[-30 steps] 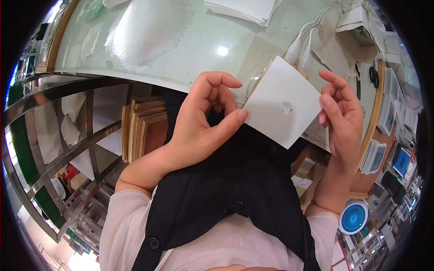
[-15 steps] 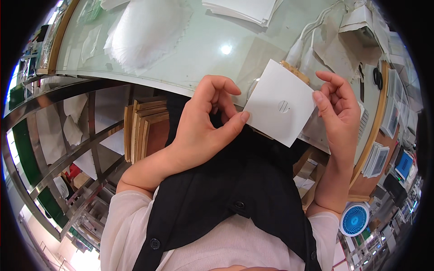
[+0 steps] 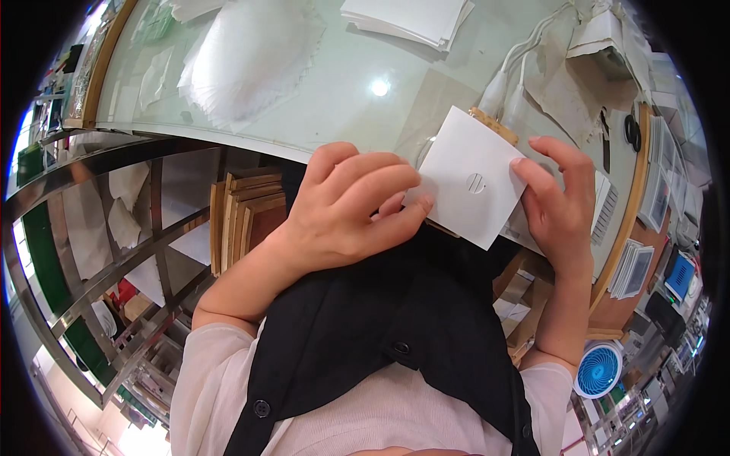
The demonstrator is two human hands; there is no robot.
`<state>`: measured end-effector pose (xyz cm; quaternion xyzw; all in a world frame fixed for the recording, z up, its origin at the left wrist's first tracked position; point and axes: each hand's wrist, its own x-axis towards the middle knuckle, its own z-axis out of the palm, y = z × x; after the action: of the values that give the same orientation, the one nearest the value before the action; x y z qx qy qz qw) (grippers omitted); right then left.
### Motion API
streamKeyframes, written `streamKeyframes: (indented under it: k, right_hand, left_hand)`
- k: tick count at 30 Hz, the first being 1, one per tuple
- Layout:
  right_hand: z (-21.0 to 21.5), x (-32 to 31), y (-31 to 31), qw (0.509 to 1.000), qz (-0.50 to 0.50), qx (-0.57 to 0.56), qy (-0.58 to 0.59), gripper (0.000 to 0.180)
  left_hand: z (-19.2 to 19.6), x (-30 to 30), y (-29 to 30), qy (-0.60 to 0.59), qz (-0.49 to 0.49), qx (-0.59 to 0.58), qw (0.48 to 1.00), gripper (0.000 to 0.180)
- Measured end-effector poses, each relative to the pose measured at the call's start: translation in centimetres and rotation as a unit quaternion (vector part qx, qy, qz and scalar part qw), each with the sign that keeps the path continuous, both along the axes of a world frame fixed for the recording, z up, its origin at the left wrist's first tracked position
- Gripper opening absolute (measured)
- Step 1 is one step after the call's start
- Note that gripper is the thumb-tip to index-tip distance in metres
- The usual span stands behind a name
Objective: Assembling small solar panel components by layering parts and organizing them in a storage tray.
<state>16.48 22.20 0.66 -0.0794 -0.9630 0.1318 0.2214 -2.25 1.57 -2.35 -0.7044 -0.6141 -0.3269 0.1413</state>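
A square white card [image 3: 479,205] with a small round grey mark at its middle sits tilted at the table's front edge. Its left corner lies between the thumb and curled fingers of my left hand [image 3: 353,199], which is closed around it. At the opposite corner is my right hand [image 3: 561,190], bent but with its fingers apart; one fingertip touches the card's edge and its thumb is mostly hidden. Under the card's far edge shows a light wooden piece [image 3: 494,125]. What else supports the card is hidden.
On the glass-topped table [image 3: 342,91] lie a fanned pile of thin white sheets [image 3: 243,61] and a white paper stack [image 3: 411,19]. White cables [image 3: 517,57] run behind the card. Black scissors [image 3: 631,133] and a keyboard [image 3: 604,209] are right. Wooden frames [image 3: 247,213] stand below left.
My left hand has turned palm-down, its fingers moving right over the card's left corner. My right hand has shifted slightly left, a fingertip now at the card's edge. The card has barely moved.
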Motion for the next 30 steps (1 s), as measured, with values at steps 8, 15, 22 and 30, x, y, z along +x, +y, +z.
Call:
streamKeyframes:
  k: [8,15,22,30]
  right_hand:
    - [2.0,0.2,-0.3,0.939,0.064,-0.324,0.099,0.028]
    - [3.3,0.3,-1.8,0.728,-0.063,-0.681,0.05,0.026]
    - [2.3,0.5,-1.9,0.701,-0.085,-0.705,0.059,0.028]
    - [2.2,0.2,-2.1,0.701,-0.086,-0.704,0.07,0.03]
  left_hand:
    - [2.3,-0.2,-0.4,-0.247,-0.083,0.011,0.965,0.024]
    - [3.4,1.3,-1.2,-0.751,-0.137,-0.15,0.628,0.04]
    - [3.7,1.5,-1.2,-0.775,-0.112,-0.168,0.598,0.04]
    - [3.1,1.8,-1.5,-0.764,-0.102,-0.163,0.616,0.038]
